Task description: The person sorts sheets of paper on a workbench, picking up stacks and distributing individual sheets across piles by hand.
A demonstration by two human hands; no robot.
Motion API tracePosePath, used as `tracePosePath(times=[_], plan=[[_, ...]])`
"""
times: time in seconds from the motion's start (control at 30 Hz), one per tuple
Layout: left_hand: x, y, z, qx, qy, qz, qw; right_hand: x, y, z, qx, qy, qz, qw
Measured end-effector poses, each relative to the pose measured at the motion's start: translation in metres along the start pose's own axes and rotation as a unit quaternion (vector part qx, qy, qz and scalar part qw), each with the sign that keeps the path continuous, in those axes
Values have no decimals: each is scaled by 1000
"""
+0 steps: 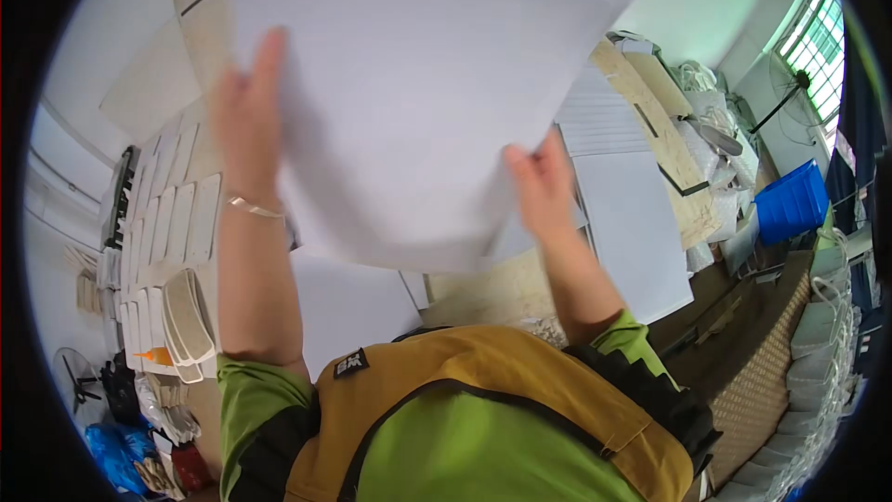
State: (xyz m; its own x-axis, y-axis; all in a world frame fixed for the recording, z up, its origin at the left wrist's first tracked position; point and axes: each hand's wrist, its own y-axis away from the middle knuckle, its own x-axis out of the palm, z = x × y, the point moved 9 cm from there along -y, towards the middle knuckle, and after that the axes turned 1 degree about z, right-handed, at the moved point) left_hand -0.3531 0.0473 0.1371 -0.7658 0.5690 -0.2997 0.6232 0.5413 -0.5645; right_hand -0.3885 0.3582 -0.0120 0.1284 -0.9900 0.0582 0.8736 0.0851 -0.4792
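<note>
A stack of large white sheets [409,102] is held up in front of me, its lower edge curving downward. My left hand [253,121] grips the stack's left edge, thumb on the near face and the other fingers mostly hidden. At the lower right edge, my right hand [544,181] holds the same stack, its thumb also in front. Below and to the right, more white sheets [632,223] lie on the table. Another white sheet [348,302] lies under my left forearm.
Rows of pale strips [167,223] and an orange-tipped bottle [158,355] are at the left. A long board [650,121], plastic-wrapped items [715,139] and a blue bin [792,202] stand at the right. Wrapped bundles [808,381] line the lower right.
</note>
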Motion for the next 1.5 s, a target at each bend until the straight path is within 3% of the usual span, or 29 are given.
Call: tracePosePath(times=[0.03, 0.07, 0.1, 0.13, 0.17, 0.2, 0.23, 0.3, 0.5, 0.67, 0.8, 1.07, 1.23, 1.5], plan=[[36, 6, 21, -33, -3, 58, 998, -28, -16, -8, 9, -15, -11, 1000], [84, 21, 47, -99, 110, 158, 976, -56, -30, -23, 59, 45, -6, 997], [116, 39, 64, -117, 78, 180, 974, -85, -39, -40, 107, 103, -2, 989], [151, 60, 84, -147, 41, 257, 954, -107, -44, -53, 107, 104, 1, 989], [188, 88, 113, -196, 135, 309, 921, -127, -45, -80, 167, 189, 29, 967], [214, 111, 142, -215, 82, 340, 912, -145, -45, -110, 226, 274, 56, 933], [227, 140, 143, -285, 152, 352, 879, -159, -44, -132, 226, 276, 59, 932], [269, 195, 201, -371, 223, 359, 827, -177, -31, -176, 228, 400, 112, 881], [290, 246, 265, -459, 122, 376, 796, -179, -6, -239, 322, 349, 111, 873], [303, 236, 270, -458, 135, 360, 801, -178, -5, -266, 387, 283, 102, 872], [310, 229, 281, -454, 149, 356, 804, -178, -6, -283, 386, 305, 116, 863], [317, 238, 296, -470, 168, 364, 786, -170, -7, -267, 413, 310, 84, 852], [317, 233, 303, -444, 113, 367, 809, -176, 3, -283, 446, 289, 87, 842], [312, 219, 294, -381, 3, 399, 834, -174, 6, -279, 397, 391, 82, 826]])
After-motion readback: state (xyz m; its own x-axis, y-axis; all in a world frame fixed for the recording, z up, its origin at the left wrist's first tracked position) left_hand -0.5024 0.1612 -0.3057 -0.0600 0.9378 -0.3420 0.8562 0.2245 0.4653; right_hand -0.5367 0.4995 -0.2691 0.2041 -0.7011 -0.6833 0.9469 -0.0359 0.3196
